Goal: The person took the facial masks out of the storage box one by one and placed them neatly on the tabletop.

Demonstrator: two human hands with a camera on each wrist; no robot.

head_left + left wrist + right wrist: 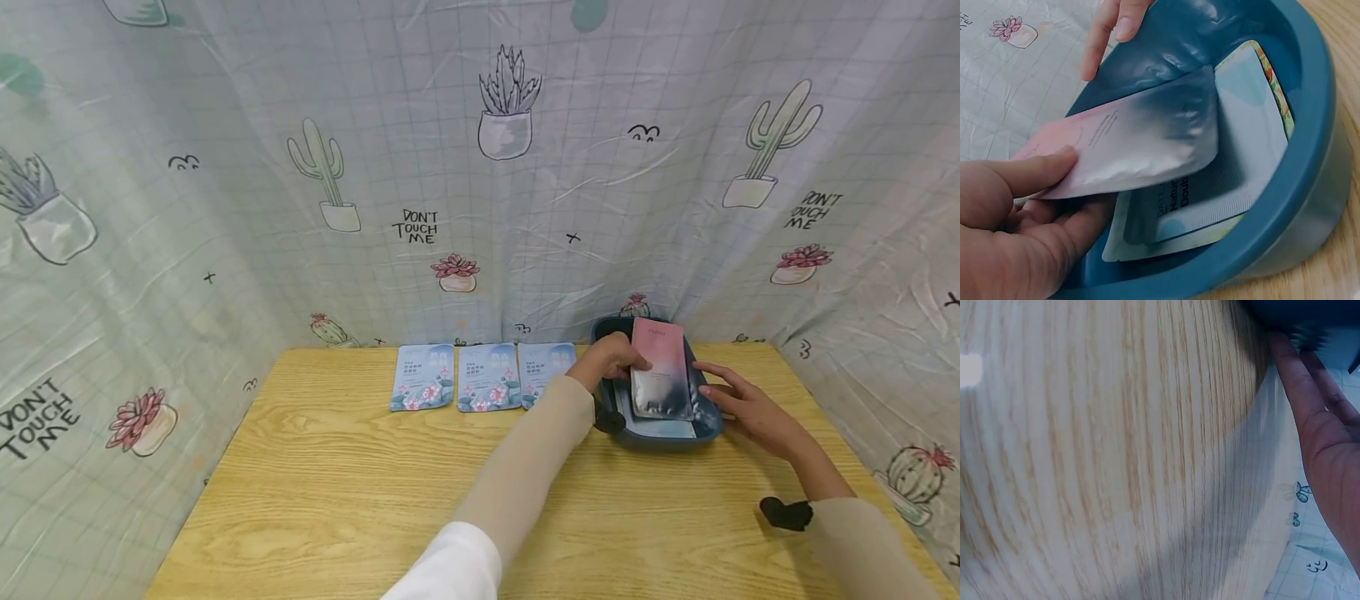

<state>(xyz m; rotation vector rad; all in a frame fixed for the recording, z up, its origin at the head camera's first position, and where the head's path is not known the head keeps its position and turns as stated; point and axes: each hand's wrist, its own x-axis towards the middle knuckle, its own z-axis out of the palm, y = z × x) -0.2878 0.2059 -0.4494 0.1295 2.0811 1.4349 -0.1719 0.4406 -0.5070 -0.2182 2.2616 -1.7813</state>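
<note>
My left hand (613, 357) pinches a flat pink-to-navy foil packet (662, 372), like a face mask sachet, by its edge between thumb and fingers. The packet is tilted over a blue plastic basin (667, 445). Beneath it, a pale packet (1250, 94) with printed lettering lies in the basin, on top of another whose coloured edge peeks out. At the basin's right side, my right hand (759, 414) rests its extended fingers against the wall and rim. In the right wrist view, the fingertips (1285, 347) touch the basin's outside.
Three light-blue floral packets, a left one (422, 377), a middle one (488, 377) and a right one (542, 369), lie in a row left of the basin. The wooden table (337, 500) backs onto a printed curtain (390, 125), which also hangs along both sides.
</note>
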